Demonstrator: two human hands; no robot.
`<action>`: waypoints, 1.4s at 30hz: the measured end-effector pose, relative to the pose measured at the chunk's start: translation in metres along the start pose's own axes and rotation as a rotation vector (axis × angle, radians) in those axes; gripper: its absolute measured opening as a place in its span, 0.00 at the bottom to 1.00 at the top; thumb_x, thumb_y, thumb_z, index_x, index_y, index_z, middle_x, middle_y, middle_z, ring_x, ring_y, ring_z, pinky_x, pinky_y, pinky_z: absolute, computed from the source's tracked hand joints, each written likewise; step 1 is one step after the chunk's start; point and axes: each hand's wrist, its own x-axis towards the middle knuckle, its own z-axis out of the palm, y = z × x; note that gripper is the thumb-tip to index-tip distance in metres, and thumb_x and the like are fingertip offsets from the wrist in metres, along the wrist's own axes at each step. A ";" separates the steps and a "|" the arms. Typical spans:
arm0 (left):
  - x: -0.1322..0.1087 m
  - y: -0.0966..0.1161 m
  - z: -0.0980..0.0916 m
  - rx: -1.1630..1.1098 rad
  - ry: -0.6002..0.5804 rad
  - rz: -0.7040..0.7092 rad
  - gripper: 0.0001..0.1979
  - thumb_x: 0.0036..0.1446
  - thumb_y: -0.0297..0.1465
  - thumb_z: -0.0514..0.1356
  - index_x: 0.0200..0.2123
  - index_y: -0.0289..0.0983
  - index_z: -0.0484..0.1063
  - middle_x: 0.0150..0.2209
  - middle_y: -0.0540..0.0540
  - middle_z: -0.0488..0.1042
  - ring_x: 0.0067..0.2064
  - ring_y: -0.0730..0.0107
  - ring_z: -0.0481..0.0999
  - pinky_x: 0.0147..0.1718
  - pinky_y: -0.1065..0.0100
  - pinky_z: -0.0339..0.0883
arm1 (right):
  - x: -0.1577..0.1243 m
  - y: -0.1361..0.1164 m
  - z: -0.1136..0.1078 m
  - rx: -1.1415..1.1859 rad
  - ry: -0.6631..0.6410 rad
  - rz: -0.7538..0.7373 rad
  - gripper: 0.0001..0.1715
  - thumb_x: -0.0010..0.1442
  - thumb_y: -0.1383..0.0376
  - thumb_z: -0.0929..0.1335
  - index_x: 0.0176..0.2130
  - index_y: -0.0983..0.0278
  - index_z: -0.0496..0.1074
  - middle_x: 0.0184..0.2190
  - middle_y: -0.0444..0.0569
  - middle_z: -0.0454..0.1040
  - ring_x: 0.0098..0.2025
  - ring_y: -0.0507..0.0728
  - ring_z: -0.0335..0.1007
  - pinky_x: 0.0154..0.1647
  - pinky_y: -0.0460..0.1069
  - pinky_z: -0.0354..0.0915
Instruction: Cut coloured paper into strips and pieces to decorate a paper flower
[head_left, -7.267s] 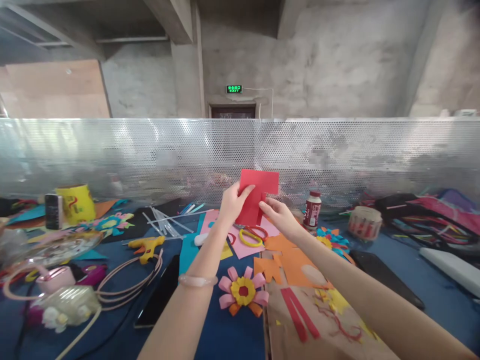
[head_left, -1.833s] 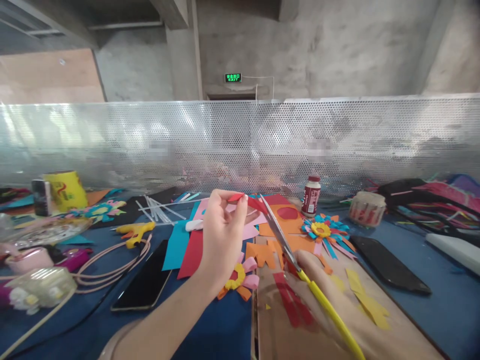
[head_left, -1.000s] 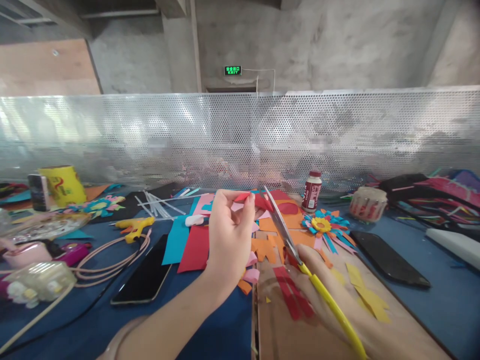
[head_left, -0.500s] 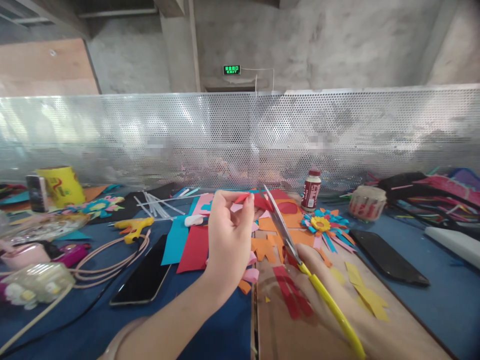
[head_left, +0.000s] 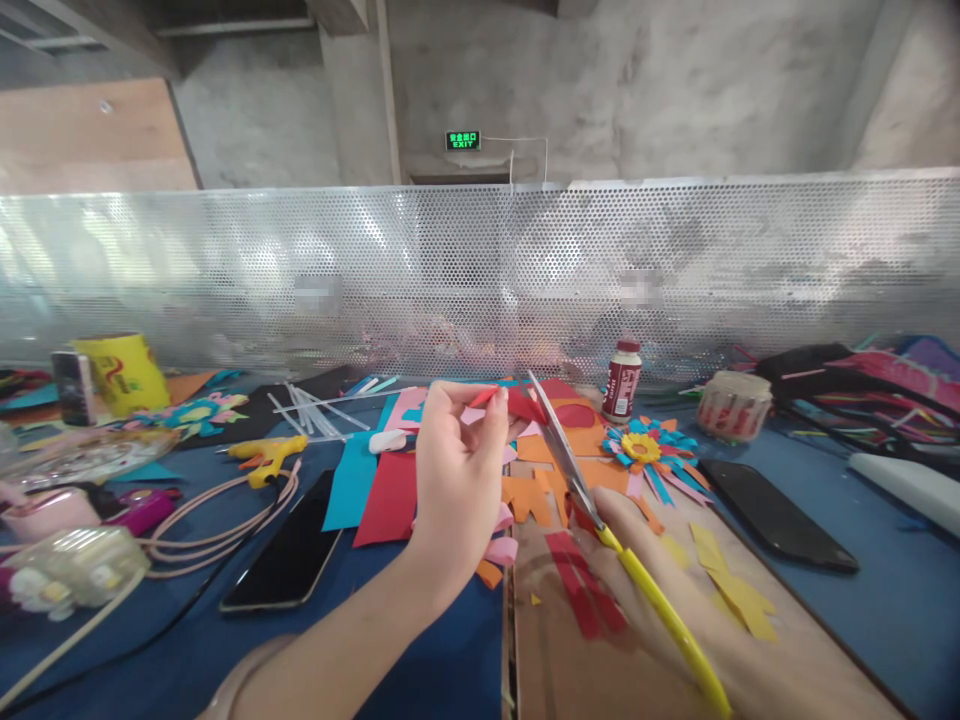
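Note:
Between thumb and fingers, my left hand (head_left: 461, 470) pinches a red paper strip (head_left: 521, 402) above the middle of the table. My right hand (head_left: 611, 540) is closed on a pair of scissors (head_left: 564, 455) with yellow handles, its fingers partly hidden behind them. The blades point up and away, and their tips meet the right end of the red strip. Below lie orange paper pieces (head_left: 529, 497), two cut red strips (head_left: 583, 585) and pink loops (head_left: 501, 550). Red sheet (head_left: 388, 498) and blue sheet (head_left: 352, 485) lie left of my left hand.
A yellow glue gun (head_left: 268, 455), a coiled cable (head_left: 184, 525) and a phone (head_left: 289, 550) lie on the left. To the right are a paper flower (head_left: 641, 447), a brown bottle (head_left: 622, 382), a jar (head_left: 735, 405), another phone (head_left: 776, 512) and yellow scraps (head_left: 739, 595). A perforated metal panel (head_left: 300, 270) stands behind.

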 end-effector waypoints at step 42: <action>0.004 0.000 0.003 -0.127 -0.071 -0.257 0.15 0.54 0.45 0.55 0.28 0.39 0.64 0.21 0.52 0.67 0.21 0.74 0.69 0.21 0.72 0.66 | 0.016 0.032 0.002 -0.232 -0.019 -0.180 0.12 0.58 0.57 0.56 0.26 0.60 0.54 0.20 0.39 0.60 0.23 0.52 0.57 0.22 0.45 0.52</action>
